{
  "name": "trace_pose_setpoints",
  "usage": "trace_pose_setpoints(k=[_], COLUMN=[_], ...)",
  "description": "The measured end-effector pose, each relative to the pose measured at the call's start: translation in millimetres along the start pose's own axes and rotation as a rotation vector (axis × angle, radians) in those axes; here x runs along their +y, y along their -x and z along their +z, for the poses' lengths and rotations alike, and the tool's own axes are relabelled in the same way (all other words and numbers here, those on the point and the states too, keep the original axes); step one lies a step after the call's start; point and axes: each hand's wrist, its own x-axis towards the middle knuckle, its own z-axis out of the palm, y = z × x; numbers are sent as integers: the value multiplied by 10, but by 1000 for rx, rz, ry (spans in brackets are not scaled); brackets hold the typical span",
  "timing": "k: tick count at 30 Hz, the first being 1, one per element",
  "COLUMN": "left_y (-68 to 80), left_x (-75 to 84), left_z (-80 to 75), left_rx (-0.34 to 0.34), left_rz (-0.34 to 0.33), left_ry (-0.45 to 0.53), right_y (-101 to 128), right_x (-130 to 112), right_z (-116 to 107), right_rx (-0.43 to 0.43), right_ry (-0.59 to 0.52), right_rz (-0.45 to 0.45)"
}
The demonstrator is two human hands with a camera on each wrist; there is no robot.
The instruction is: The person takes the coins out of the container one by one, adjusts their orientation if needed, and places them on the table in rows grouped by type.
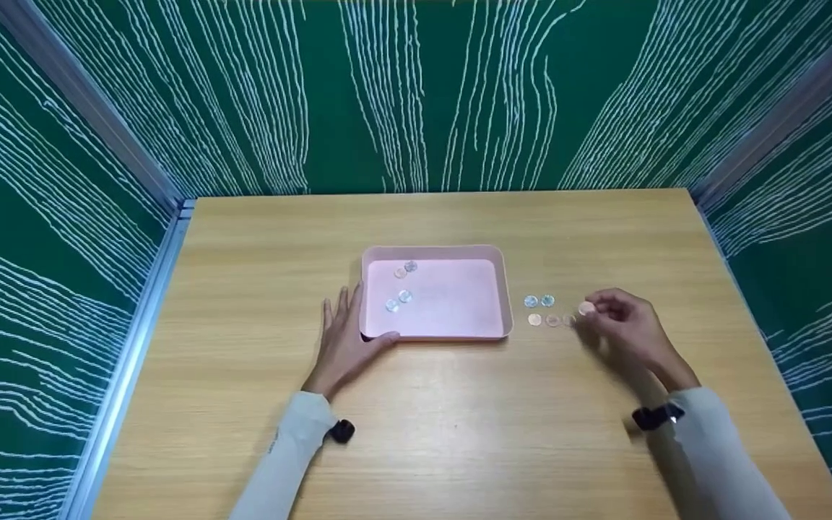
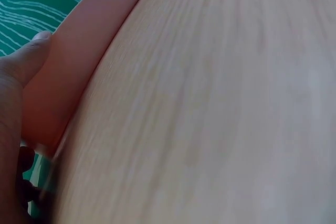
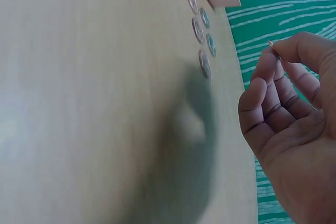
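Note:
My right hand [image 1: 622, 318] pinches a copper-coloured coin [image 1: 586, 308] between thumb and fingertips, above the table to the right of the tray. In the right wrist view only the thin edge of that coin [image 3: 270, 44] shows. Beside it on the table lie two silvery coins [image 1: 531, 301] and a row of three copper-coloured coins [image 1: 534, 319]. My left hand [image 1: 347, 347] rests against the near left corner of the pink tray [image 1: 434, 252], fingers spread along its left side, thumb [image 2: 34, 56] at the near rim. Several coins [image 1: 405, 296] lie inside the tray's left half.
The wooden table [image 1: 279, 238] carries the tray near its middle. Green walls [image 1: 452, 94] with white wavy lines stand behind and on both sides, with metal posts [image 1: 98, 101] at the corners. A black device [image 1: 341, 431] sits at the left wrist, another [image 1: 658, 417] at the right.

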Motion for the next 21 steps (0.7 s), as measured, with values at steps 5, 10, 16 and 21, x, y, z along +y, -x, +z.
trace_pose_setpoints(k=[5,10,16,21], left_y=[27,26,8,-8], left_x=[-20,-22,-4,20], left_z=[15,20,9,-3], left_rx=[-4,-6,-1,-3], left_rz=[5,7,11,4], left_ry=[-6,4,5,2], right_y=[162,235,243,222], right_x=[64,142,184,232], right_z=[-100,-148,-151,-130], right_rx=[18,27,20,5], right_ry=[65,134,158,143], right_rz=[58,98,141,155])
